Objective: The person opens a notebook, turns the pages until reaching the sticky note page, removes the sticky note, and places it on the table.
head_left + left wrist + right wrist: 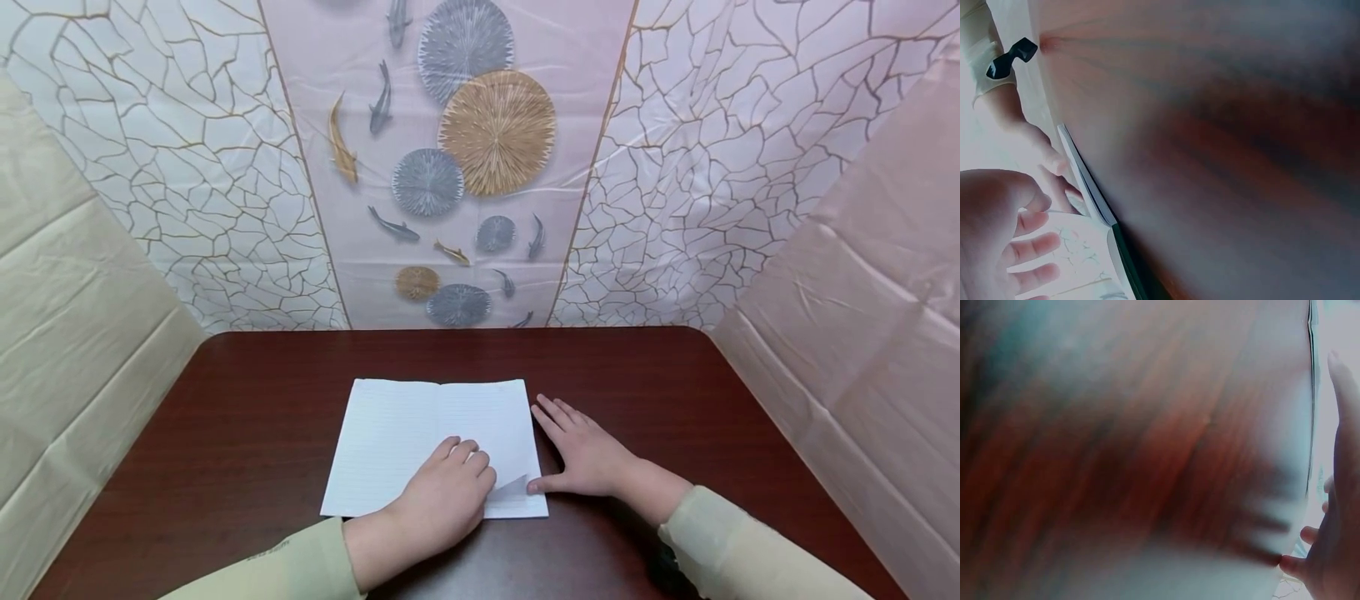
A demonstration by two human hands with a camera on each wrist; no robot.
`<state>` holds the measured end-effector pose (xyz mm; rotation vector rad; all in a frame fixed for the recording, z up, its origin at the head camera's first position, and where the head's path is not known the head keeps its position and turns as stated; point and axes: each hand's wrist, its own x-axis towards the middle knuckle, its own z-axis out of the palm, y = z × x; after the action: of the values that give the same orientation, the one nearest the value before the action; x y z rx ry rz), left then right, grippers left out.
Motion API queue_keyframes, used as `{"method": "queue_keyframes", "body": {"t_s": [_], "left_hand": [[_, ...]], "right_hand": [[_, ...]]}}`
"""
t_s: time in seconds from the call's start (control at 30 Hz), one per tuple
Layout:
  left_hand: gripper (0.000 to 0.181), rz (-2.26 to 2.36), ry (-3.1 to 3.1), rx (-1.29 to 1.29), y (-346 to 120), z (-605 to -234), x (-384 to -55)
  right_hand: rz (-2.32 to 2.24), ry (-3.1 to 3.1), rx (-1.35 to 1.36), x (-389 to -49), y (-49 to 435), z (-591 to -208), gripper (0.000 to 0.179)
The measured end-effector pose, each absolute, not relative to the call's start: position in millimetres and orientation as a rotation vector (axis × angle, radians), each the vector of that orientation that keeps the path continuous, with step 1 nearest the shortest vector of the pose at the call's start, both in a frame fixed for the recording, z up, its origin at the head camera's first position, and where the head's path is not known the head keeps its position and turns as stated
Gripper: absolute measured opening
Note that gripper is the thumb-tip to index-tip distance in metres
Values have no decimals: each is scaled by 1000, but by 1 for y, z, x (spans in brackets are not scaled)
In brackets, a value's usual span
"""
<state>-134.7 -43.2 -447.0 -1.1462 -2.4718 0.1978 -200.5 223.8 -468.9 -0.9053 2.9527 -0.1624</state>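
An open notebook (382, 442) with ruled white pages lies flat on the table; its dark green cover edge shows in the left wrist view. My left hand (446, 500) is over the lower part of the right-hand page, fingers bent. It pinches a lifted page (502, 450) near the lower corner, with a grey shaded triangle beside it; the grip itself is hidden in the head view. To the right of the notebook, my right hand (588, 457) rests with fingers spread, its thumb on the right margin and its fingertips beside the edge.
The dark brown table (255, 417) extends around the notebook. A patterned curtain (465, 250) hangs behind its far edge, and pale cloth walls (847, 333) stand at both sides. A black device (1013, 59) sits at the right wrist.
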Motion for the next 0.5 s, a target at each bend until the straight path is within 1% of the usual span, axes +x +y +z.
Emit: {"method": "queue_keyframes", "body": {"t_s": [0.27, 0.37, 0.5], "left_hand": [[21, 145, -2513, -1099, -46, -443, -135], [20, 106, -2527, -1065, -48, -440, -135], [15, 6, -2531, -1016, -50, -436, -137]], "right_hand": [[-163, 2934, -894, -198, 223, -467, 107], [-145, 2915, -900, -199, 223, -467, 106], [-108, 2897, -912, -200, 224, -468, 107]]}}
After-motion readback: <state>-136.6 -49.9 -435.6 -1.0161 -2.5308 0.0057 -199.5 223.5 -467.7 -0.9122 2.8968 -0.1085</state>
